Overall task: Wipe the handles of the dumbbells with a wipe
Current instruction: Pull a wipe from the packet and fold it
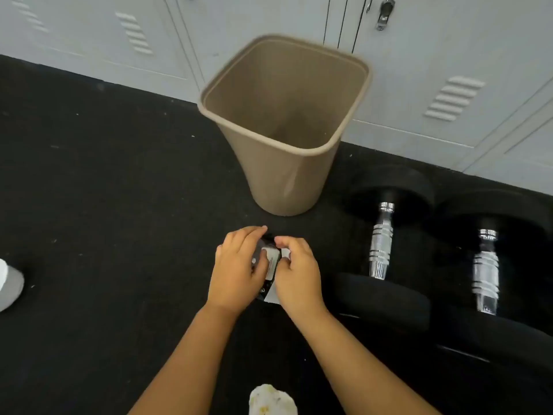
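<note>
Two black dumbbells lie side by side on the dark floor at the right, their chrome handles pointing away from me: the nearer one [380,244] and the far-right one [485,272]. My left hand [236,271] and my right hand [296,274] meet in the middle of the view, both gripping a small black pack of wipes [269,262] with a white label flap. The pack is mostly hidden by my fingers. Both hands sit left of the dumbbells, just in front of the bin.
A tan plastic waste bin [284,175] stands upright beyond my hands, against grey lockers [419,70]. A crumpled white and yellow item [272,399] shows at the bottom edge. A grey and white shoe [9,283] sits at the far left.
</note>
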{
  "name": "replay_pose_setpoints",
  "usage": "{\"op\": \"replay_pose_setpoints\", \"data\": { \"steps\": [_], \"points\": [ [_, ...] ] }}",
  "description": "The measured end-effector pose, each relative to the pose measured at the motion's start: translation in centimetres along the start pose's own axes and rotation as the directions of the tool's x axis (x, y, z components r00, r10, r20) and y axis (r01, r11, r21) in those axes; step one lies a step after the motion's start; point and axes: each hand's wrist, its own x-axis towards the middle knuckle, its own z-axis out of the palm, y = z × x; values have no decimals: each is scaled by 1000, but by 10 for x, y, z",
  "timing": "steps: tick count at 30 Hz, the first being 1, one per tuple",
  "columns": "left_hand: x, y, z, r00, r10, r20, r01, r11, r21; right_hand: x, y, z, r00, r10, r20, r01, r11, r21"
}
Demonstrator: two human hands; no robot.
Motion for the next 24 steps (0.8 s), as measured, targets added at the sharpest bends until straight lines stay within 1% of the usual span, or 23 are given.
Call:
{"op": "replay_pose_setpoints", "data": {
  "steps": [3, 7, 10, 14, 17, 20, 24],
  "points": [
    [-1, -10, 10, 998, -23, 53, 21, 999, 29, 1, 7, 11, 999, 35, 14, -33, 992, -125],
    [0, -22, 23, 992, -21, 122, 12, 997, 77, 3, 17, 23, 999, -5, 31, 13, 968, -252],
    [1, -29, 30, 990, 3, 141, -18, 994, 107, 7, 21, 25, 999, -39, 10, 40, 954, -298],
    [4, -32, 34, 991, 14, 134, -31, 991, 127, 13, 26, 26, 999, -38, -1, 35, 930, -367],
    [6, -32, 35, 990, 15, 139, -34, 990, 136, 17, 29, 27, 999, -39, -5, 35, 926, -376],
    [9, -31, 37, 989, 4, 148, -26, 989, 143, 22, 32, 29, 998, -54, -13, 45, 920, -388],
    [17, -30, 38, 987, -34, 155, 14, 991, 131, 31, 35, 30, 999, -31, -32, 15, 911, -412]
  ]
}}
